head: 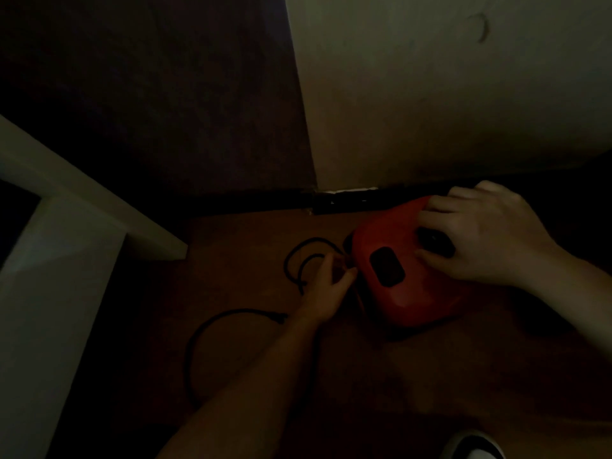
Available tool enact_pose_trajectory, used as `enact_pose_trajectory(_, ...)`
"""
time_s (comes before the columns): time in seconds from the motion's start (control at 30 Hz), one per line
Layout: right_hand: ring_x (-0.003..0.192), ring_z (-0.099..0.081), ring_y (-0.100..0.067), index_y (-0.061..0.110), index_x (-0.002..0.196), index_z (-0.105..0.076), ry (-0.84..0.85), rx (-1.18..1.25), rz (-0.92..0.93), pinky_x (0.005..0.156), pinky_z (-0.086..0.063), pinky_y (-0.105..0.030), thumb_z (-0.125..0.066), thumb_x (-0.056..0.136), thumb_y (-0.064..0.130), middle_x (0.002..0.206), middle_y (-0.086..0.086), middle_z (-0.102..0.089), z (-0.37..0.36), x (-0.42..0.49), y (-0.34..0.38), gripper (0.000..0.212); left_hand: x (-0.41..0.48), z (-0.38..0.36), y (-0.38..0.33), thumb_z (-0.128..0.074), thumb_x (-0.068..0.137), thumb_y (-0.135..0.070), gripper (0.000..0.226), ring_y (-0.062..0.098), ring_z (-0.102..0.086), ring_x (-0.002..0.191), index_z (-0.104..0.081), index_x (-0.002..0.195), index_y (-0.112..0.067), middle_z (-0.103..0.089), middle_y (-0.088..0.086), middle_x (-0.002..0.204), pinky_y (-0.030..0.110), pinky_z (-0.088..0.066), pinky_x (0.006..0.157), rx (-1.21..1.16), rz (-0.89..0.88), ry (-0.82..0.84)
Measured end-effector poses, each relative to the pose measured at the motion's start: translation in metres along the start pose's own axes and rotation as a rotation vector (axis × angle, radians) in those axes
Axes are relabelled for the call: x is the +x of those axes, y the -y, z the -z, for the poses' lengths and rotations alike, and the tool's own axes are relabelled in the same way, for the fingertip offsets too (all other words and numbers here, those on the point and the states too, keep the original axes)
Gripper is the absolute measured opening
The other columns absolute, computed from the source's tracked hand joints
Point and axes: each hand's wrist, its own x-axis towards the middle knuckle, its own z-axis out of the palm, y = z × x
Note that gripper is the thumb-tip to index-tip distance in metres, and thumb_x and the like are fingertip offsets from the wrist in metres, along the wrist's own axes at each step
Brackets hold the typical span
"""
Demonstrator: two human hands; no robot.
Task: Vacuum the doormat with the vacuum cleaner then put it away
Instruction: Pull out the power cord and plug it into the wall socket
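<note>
- Vacuum cleaner (397, 286): red casing with dark oval panel, on the brown floor (430, 376), between the two hands.
- Right hand (486, 233): on top of the casing's far end, fingers and thumb curled round its black handle part.
- Left hand (326, 289): just beside the casing's near-left edge, fingers bunched, pinching the cord (198, 336) where it meets the casing.
- Cord: black, loops on the floor beyond and below the left hand.
- Pale wall (430, 94): beyond the right hand.
- Shoe (473, 450): below the right forearm.
</note>
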Motion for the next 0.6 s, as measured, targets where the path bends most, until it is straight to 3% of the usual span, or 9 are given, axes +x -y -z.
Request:
enact_pose_trajectory(0.17,0.077,-0.062,-0.025,0.023,0.092,-0.070,0.037,-0.006,-0.011,0.070,-0.037,-0.035,-0.064,0.079,0.055,0.085,0.003,-0.065,0.001,0.000,0.000,0.035,-0.008,0.000,-0.001,-0.051,0.087,-0.065,0.054,0.013,-0.053,0.123,-0.044,0.131,-0.036,-0.054,-0.006,0.136,0.046,-0.045,0.105,0.065,-0.017,-0.016)
enact_pose_trajectory(0.3,0.077,-0.062,-0.025,0.023,0.091,-0.071,0.017,-0.006,-0.016,0.069,-0.036,-0.034,-0.063,0.081,0.054,0.085,0.003,-0.066,0.001,0.000,0.001,0.034,-0.011,0.003,0.000,-0.050,0.089,-0.067,0.068,0.012,-0.039,0.139,-0.029,0.147,-0.041,-0.040,-0.009,0.153,0.044,-0.033,0.115,0.034,0.032,0.042)
enact_pose_trajectory(0.43,0.076,-0.062,-0.026,0.022,0.091,-0.071,0.002,-0.003,-0.003,0.069,-0.036,-0.034,-0.059,0.079,0.055,0.085,0.002,-0.066,0.000,0.000,0.001,0.036,-0.006,0.002,-0.001,-0.053,0.075,-0.076,0.089,0.011,-0.041,0.138,-0.028,0.151,-0.038,-0.041,-0.009,0.154,0.046,-0.035,0.116,0.022,0.046,0.022)
enact_pose_trajectory(0.6,0.075,-0.062,-0.025,0.023,0.090,-0.071,0.019,-0.001,-0.013,0.068,-0.032,-0.033,-0.066,0.080,0.053,0.084,0.003,-0.065,0.003,0.000,0.001,0.032,-0.004,-0.003,-0.002,-0.066,0.071,-0.067,0.090,0.011,-0.050,0.131,-0.035,0.148,-0.034,-0.051,-0.007,0.146,0.046,-0.042,0.111,-0.155,0.080,0.018)
